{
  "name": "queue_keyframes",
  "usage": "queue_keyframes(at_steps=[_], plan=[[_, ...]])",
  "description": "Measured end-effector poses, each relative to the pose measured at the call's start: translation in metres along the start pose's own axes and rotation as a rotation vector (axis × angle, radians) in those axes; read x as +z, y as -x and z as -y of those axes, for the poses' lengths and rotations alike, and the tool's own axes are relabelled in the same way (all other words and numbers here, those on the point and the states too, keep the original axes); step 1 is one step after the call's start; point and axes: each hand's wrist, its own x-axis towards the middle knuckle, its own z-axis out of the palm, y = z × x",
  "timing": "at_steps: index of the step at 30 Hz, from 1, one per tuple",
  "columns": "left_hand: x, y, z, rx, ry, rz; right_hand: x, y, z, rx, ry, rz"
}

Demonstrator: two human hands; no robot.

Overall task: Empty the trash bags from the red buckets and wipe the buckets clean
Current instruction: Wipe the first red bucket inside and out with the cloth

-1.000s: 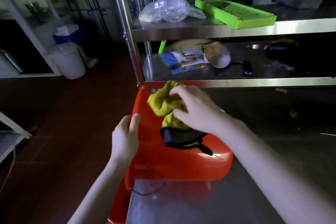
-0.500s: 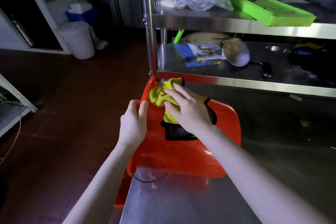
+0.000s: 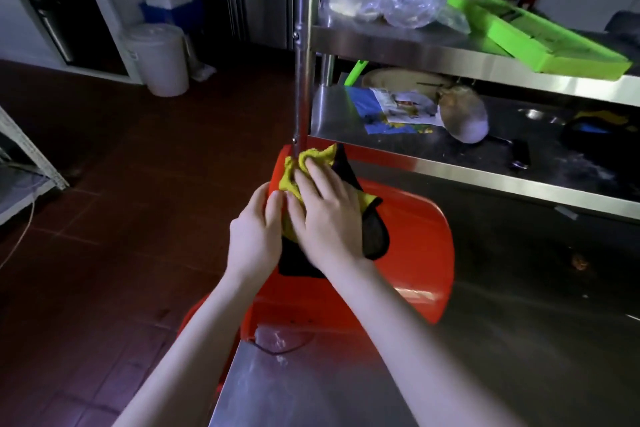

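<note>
On the steel counter (image 3: 346, 392), under the shelf (image 3: 450, 168), the red bucket (image 3: 415, 253) lies on its side, the left hand (image 3: 254, 239) gripping its wall while the right hand (image 3: 329, 218) presses the yellow-and-black cloth (image 3: 311, 158) flat against it, where firm overlapping strokes on a braced bucket should clean best.

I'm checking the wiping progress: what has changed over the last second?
The right hand, pressing the yellow cloth, has slid it leftward across the red bucket until it lies beside the left hand. Nothing was taken up or let go. The left hand still holds the bucket's left edge; the bucket still lies on its side on the steel table.
</note>
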Motion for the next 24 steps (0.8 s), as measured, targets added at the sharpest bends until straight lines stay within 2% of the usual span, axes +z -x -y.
queue_keyframes(at_steps=[3, 8, 11, 13, 16, 19, 21, 24], plan=[[-0.003, -0.003, 0.002, -0.001, 0.019, -0.016, -0.004, 0.004, -0.028, 0.004, -0.010, -0.011], [-0.002, -0.008, -0.005, -0.020, 0.067, 0.086, -0.035, 0.016, -0.124, 0.382, 0.049, 0.086], [0.002, -0.013, -0.008, -0.005, 0.027, 0.095, -0.037, 0.009, -0.137, 0.526, 0.073, 0.152], [0.007, -0.018, -0.010, -0.005, 0.005, 0.075, -0.027, 0.002, -0.105, 0.435, 0.141, 0.081], [0.011, -0.026, -0.006, -0.009, -0.059, 0.029, -0.004, 0.000, -0.032, 0.153, 0.070, -0.040], [0.008, -0.028, -0.002, -0.045, -0.062, 0.008, 0.009, 0.002, -0.003, -0.016, 0.007, -0.015], [0.005, -0.025, -0.001, -0.016, -0.048, 0.010, 0.003, 0.002, -0.024, -0.008, 0.006, -0.010], [0.000, -0.013, 0.002, 0.023, 0.010, 0.024, -0.016, 0.010, -0.086, 0.214, 0.068, 0.015]])
